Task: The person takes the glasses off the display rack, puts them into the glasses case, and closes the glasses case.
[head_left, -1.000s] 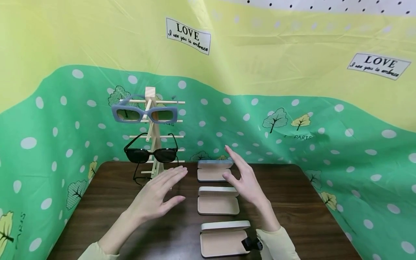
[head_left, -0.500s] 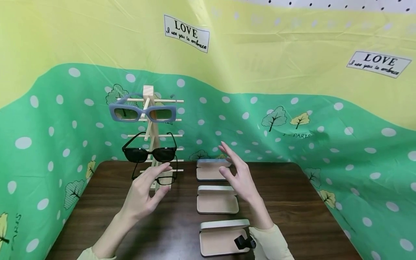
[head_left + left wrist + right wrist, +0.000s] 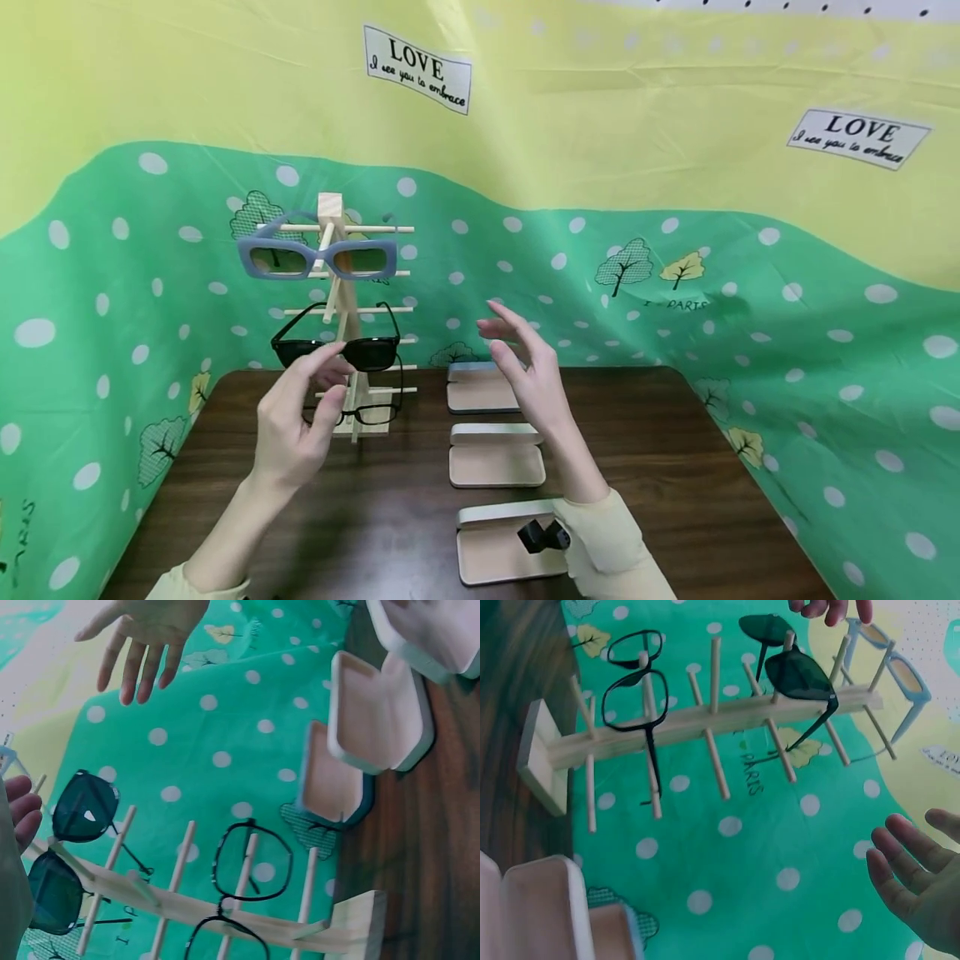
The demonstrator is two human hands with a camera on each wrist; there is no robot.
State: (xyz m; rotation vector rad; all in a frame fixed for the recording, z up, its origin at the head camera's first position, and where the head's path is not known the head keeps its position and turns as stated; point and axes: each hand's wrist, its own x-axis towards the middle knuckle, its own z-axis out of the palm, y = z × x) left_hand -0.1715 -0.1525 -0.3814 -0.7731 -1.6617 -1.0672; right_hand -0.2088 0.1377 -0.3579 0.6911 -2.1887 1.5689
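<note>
My left hand (image 3: 296, 417) is raised in front of the wooden glasses rack (image 3: 332, 204), its fingers loosely bent and holding nothing. In the head view it partly covers the black sunglasses (image 3: 371, 354) on the rack. The right wrist view shows its fingertips (image 3: 832, 609) apart from these sunglasses (image 3: 802, 675). Above them hang blue-framed sunglasses (image 3: 363, 260); black-rimmed eyeglasses (image 3: 377, 414) with clear lenses hang lowest. My right hand (image 3: 528, 371) hovers above the glasses cases, fingers relaxed and holding nothing; its palm (image 3: 930, 896) shows in the right wrist view.
Three glasses cases stand open in a column on the dark wooden table (image 3: 660, 467): a blue-edged far case (image 3: 483, 396), a middle case (image 3: 495, 462) and a near case (image 3: 487, 554). A patterned cloth (image 3: 570, 317) hangs behind. A small black device (image 3: 543, 536) sits at my right wrist.
My left hand has risen and moved left to the sunglasses, its fingers bending more. My right hand has shifted slightly up and left. The head view has turned slightly right.
</note>
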